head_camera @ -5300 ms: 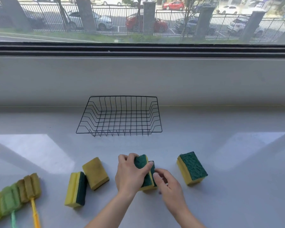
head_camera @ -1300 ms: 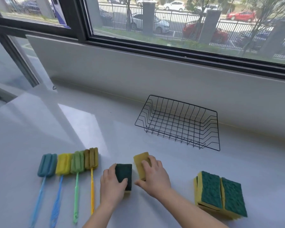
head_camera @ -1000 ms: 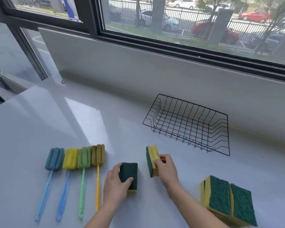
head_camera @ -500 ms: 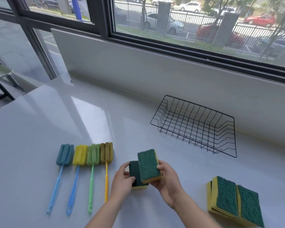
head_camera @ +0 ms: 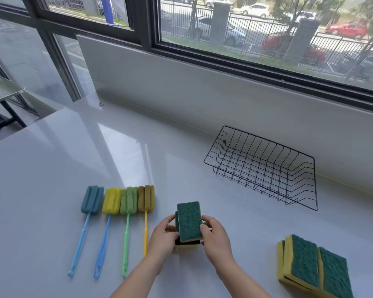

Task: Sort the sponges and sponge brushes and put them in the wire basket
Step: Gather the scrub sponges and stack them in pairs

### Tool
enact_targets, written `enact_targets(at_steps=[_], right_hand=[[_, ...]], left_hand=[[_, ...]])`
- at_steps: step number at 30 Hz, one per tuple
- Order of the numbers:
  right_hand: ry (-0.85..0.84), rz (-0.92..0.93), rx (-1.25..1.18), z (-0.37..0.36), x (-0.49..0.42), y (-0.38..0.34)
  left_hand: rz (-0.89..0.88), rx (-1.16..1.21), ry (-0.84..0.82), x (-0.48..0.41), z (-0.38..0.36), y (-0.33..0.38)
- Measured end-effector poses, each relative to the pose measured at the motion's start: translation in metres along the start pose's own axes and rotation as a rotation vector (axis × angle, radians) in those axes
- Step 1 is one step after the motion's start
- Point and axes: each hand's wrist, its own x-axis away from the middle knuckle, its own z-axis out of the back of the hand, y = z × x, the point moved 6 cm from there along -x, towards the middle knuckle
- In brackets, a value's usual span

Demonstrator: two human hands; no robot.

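1. Both hands work at the near centre of the glossy white counter (head_camera: 52,168). The left hand (head_camera: 163,237) curls round the left edge of the upper sponge (head_camera: 188,220), a yellow foam block with a dark green scouring face, and the right hand (head_camera: 215,235) pinches its right edge.
2. The upper sponge sits slightly tilted, green side up, on the lower sponge (head_camera: 187,246) of the same kind, which lies on the counter. Gripping from both sides looks meant to square the two into one stack.
3. At the near right, another pair of yellow-and-green sponges (head_camera: 314,265) lies overlapping with green faces up, apparently a group already sorted.
4. At the near left, four long-handled sponge brushes (head_camera: 119,200) in blue, yellow, green and ochre lie side by side. Their heads point far and their handles near, and they are kept apart from the sponges.
5. The black wire basket (head_camera: 256,151) stands at the far right, against the wall under the window, with nothing in it. Sorting seems nearly finished, and loading has not yet begun.
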Motion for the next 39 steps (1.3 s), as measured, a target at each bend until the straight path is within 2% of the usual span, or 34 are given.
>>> enact_targets(at_steps=[7, 12, 15, 21, 29, 35, 39], right_hand=[[-0.004, 0.019, 0.062, 0.0, 0.0, 0.005], [-0.044, 0.006, -0.026, 0.002, 0.001, 0.002], [-0.096, 0.046, 0.052, -0.001, 0.004, 0.002], [-0.121, 0.074, 0.051, -0.002, 0.006, 0.002], [-0.063, 0.015, 0.031, 0.0, 0.008, 0.011], [-0.001, -0.045, -0.014, 0.028, 0.012, 0.024], [0.025, -0.087, 0.066, 0.053, 0.018, 0.034]], left_hand=[[0.002, 0.022, -0.021, 0.006, -0.003, 0.003], [0.027, 0.127, -0.047, 0.01, -0.005, 0.009], [-0.005, 0.082, -0.077, 0.014, -0.009, 0.014], [-0.032, 0.033, -0.028, 0.014, -0.011, 0.018], [-0.043, 0.004, -0.081, 0.014, -0.024, 0.02], [-0.051, -0.058, -0.215, 0.015, -0.047, 0.025], [-0.022, -0.15, -0.253, 0.018, -0.07, 0.027]])
